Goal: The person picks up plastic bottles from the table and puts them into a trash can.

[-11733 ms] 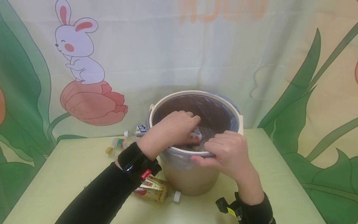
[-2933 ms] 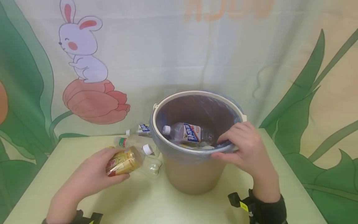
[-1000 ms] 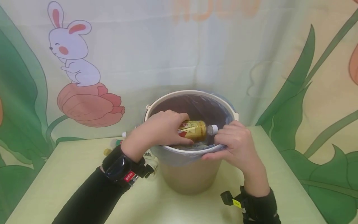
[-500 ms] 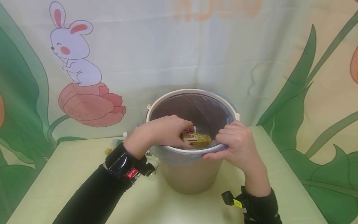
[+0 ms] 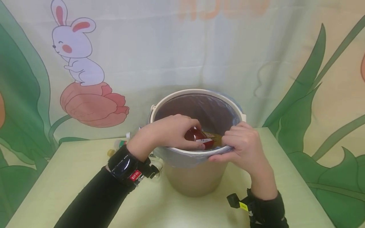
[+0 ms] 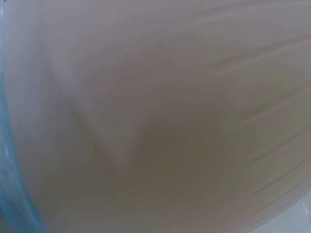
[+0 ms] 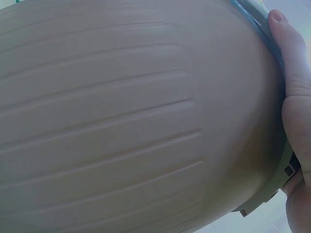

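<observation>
Our left hand point(image 5: 175, 131) grips the bottle point(image 5: 199, 135), our right hand point(image 5: 240, 142) clamps the bin rim point(image 5: 196, 91); bottle's probably light, slick, so hold mid-body.

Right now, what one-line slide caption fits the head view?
Left hand holds a red-and-gold bottle inside a plastic-lined bin while the right hand grips the rim.

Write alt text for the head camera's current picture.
A person's left hand holds a red-and-gold plastic bottle inside a round beige plastic bin lined with a translucent bluish bag; the right hand grips its cream rim.
</observation>
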A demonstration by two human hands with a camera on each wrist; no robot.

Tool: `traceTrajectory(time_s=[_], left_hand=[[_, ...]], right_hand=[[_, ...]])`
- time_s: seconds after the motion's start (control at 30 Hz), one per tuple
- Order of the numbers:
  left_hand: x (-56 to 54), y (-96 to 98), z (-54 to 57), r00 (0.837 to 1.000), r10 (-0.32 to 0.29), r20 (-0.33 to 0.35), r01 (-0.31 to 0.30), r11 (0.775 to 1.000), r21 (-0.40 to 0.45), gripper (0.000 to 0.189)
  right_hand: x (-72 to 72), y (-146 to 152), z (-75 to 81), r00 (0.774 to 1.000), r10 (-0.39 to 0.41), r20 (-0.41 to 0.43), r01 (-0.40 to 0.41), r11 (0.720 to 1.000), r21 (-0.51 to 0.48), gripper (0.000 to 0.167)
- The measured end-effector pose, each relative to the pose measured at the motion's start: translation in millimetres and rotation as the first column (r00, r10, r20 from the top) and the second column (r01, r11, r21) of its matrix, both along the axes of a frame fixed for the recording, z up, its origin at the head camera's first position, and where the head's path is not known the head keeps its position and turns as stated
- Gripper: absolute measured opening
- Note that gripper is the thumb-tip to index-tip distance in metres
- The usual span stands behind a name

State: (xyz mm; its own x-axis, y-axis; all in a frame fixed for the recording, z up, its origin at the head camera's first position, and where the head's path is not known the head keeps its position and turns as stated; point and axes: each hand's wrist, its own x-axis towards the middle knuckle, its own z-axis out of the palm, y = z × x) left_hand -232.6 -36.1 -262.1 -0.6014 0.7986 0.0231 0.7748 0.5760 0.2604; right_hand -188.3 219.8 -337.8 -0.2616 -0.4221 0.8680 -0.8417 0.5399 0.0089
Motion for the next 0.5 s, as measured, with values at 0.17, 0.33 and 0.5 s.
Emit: traceTrajectory(time_s=[0.17,0.33,0.5], left_hand=[[0.9,-0.9,0.4,1.000,0.014,-0.019,-0.014,1.000,0.022,0.053],[0.8,-1.4,-0.4,0.999,0.024,-0.039,-0.021,0.998,0.066,0.054],[1.8,-1.3,-1.1,0.995,0.058,-0.082,-0.050,0.994,0.092,0.054]], right_hand=[[-0.1,0.2,0.0,1.000,-0.005,0.008,0.005,1.000,0.001,0.073],[-0.1,-0.3,0.2,1.000,-0.006,0.006,0.006,1.000,0.000,0.073],[0.4,-0.1,-0.2,1.000,-0.011,0.016,0.011,1.000,0.002,0.074]])
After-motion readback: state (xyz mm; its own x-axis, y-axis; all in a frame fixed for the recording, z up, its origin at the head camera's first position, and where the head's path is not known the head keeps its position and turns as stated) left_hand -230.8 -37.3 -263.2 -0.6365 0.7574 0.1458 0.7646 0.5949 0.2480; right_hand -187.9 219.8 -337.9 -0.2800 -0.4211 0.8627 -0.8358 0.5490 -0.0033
